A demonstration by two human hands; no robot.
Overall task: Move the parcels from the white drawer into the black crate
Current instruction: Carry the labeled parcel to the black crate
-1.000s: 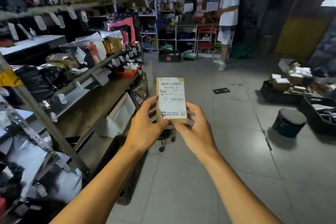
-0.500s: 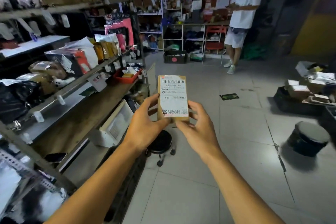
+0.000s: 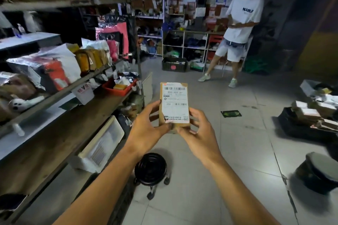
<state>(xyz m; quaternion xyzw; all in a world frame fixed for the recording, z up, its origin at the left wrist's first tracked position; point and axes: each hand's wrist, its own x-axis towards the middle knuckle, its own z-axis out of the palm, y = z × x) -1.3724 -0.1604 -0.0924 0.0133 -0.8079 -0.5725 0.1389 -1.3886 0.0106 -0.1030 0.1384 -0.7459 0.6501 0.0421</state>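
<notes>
I hold a small brown cardboard parcel (image 3: 174, 103) with a white shipping label upright in front of me. My left hand (image 3: 146, 129) grips its lower left edge, thumb on the front. My right hand (image 3: 198, 133) grips its lower right edge. The white drawer (image 3: 102, 146) sits on the lower wooden shelf at the left, below my left forearm. A black crate (image 3: 300, 129) piled with parcels stands on the floor at the right. Another black crate (image 3: 174, 65) stands at the back by the far shelves.
Metal shelves (image 3: 54, 95) full of parcels run along the left. A black wheeled stool (image 3: 150, 169) stands under my hands. A dark round stool (image 3: 320, 173) is on the right. A person in a white shirt (image 3: 237, 27) stands at the back. Grey tiled floor lies ahead.
The view has moved forward and tilted down slightly. The parcel stays in both hands, upright as before. The person at the back has shifted stance.
</notes>
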